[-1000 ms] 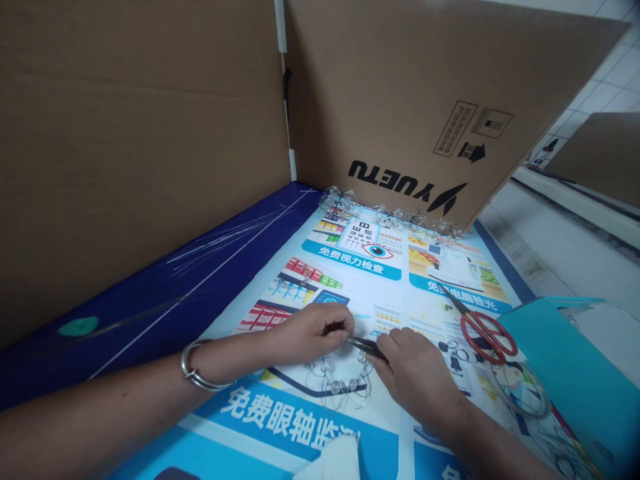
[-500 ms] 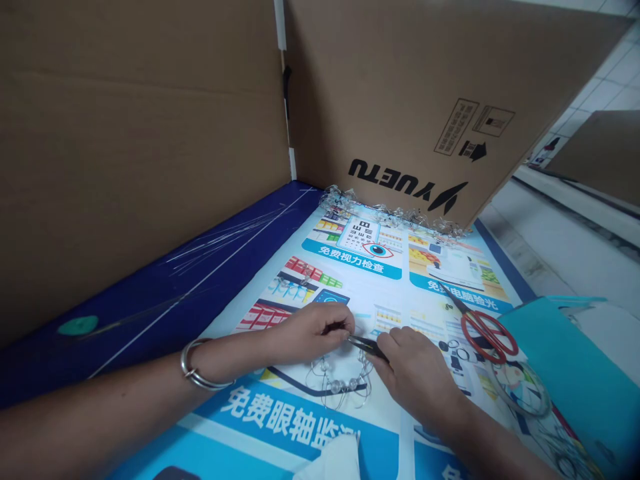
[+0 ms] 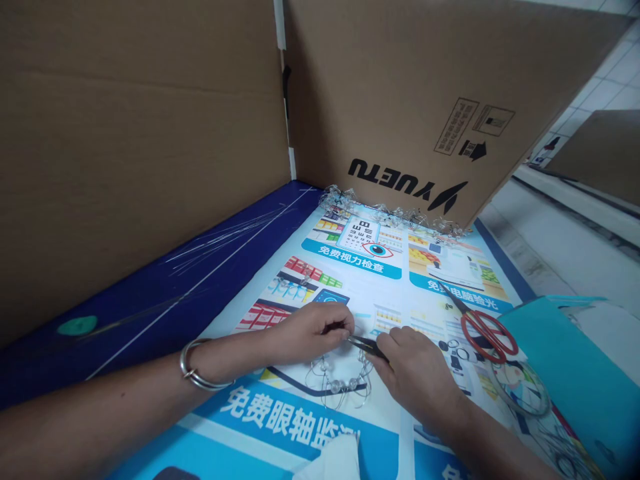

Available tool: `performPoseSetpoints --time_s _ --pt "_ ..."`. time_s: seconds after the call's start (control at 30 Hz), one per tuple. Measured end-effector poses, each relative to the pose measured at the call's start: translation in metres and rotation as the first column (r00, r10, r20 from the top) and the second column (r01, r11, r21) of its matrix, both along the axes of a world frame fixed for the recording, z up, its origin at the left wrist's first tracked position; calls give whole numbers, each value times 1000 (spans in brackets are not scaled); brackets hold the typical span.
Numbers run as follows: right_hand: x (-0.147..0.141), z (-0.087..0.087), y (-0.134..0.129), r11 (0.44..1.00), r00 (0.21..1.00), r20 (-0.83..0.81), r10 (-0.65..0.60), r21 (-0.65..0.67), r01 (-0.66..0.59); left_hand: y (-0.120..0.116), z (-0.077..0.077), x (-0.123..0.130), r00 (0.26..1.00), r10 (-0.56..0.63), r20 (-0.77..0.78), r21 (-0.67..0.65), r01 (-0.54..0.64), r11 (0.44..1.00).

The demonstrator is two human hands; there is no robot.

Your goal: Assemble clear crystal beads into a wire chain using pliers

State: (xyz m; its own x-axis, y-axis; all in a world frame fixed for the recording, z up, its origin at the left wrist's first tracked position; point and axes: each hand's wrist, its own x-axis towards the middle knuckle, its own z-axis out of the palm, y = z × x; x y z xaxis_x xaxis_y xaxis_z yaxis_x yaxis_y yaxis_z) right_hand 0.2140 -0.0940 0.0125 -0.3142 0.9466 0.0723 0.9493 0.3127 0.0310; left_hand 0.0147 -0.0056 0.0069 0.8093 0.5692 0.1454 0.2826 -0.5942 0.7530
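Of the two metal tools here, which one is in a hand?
The small dark pliers, gripped in the right hand; the red-handled scissors lie apart on the printed poster.

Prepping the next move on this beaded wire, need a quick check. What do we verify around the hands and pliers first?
Small pliers firmly in right hand: ok, tips at the left fingers.
Left hand pinch on the wire: cannot tell, the fingers hide it.
Pliers tips seated on the wire: cannot tell, the tips are hidden by the fingers.
Beaded wire piece lying on the poster below the hands: ok, with loose loops spread out.
Red-handled scissors clear of right hand: ok, lying apart to its right.
Metal bangle on left wrist clear of the wire: ok.
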Motion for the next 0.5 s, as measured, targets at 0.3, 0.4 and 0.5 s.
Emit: performPoseSetpoints --time_s 0.3,0.4,0.5 --pt "2 -2 -2 1000 1000 6 10 12 -10 0 0 -1 999 -10 32 -37 11 999" --pt "2 -2 -1 1000 1000 10 5 14 -5 -1 1 0 999 -11 34 -48 13 999" --pt "1 -2 -1 1000 1000 16 7 22 -8 -1 3 -1 1000 -8 26 -55 10 998"
